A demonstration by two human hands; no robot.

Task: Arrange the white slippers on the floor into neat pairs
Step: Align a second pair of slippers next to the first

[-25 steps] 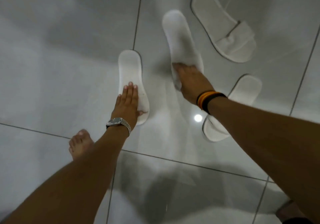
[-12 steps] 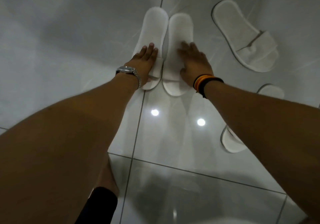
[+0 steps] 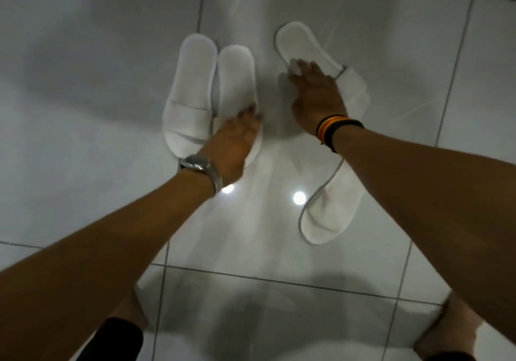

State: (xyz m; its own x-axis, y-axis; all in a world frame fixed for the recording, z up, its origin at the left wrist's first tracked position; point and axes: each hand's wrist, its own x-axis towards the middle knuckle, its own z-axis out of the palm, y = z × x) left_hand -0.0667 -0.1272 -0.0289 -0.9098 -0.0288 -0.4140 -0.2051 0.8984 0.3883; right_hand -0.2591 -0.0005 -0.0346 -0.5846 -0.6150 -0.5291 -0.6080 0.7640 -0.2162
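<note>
Two white slippers lie side by side as a pair on the glossy floor, the left one (image 3: 191,89) and the right one (image 3: 236,78), heels pointing away from me. My left hand (image 3: 233,144), with a watch on its wrist, rests flat over the toe band of the right one. A third white slipper (image 3: 304,44) lies at an angle to the right; my right hand (image 3: 314,95), wearing striped wristbands, lies on its middle with the fingers spread. A fourth white slipper (image 3: 326,212) lies nearer me, partly hidden under my right forearm.
The floor is large shiny grey tiles (image 3: 83,81) with dark grout lines and bright light reflections (image 3: 299,198). My bare feet show at the bottom left (image 3: 131,313) and bottom right (image 3: 452,330). A dark edge runs along the top right.
My right hand has left the paired slipper and moved right onto the angled third slipper. My left hand has shifted from the left slipper of the pair onto the right one.
</note>
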